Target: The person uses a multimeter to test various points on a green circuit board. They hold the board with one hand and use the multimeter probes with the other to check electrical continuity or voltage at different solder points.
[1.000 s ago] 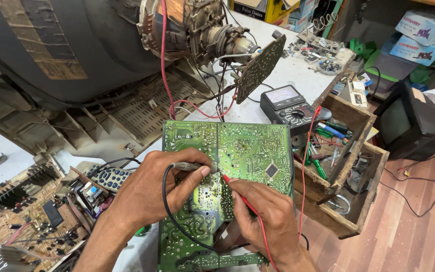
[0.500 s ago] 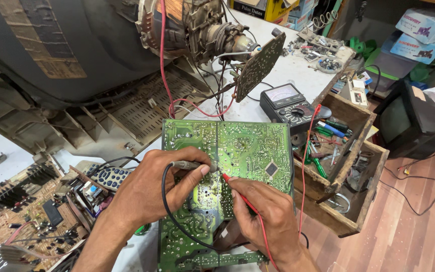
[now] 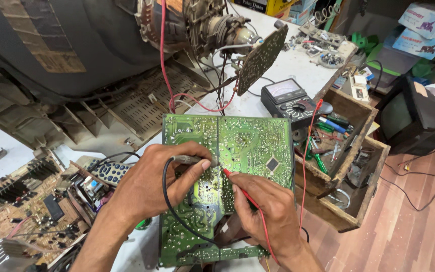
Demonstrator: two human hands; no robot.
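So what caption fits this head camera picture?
Two hands press black probe and red probe onto green circuit board.

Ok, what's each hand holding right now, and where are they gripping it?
The left hand pinches the black probe near its tip; the right hand grips the red probe along its shaft, both tips on the green circuit board.

The left hand [image 3: 149,184] pinches a black-wired probe [image 3: 190,160] and presses its tip onto the solder side of a green rectangular circuit board [image 3: 237,146]. Just right of it, the right hand [image 3: 265,211] grips a red-wired probe [image 3: 240,189], tip touching the same board. Beyond the right hand sits a black analogue multimeter [image 3: 290,98] on the white surface [image 3: 288,63], beside a wooden tool box [image 3: 348,108].
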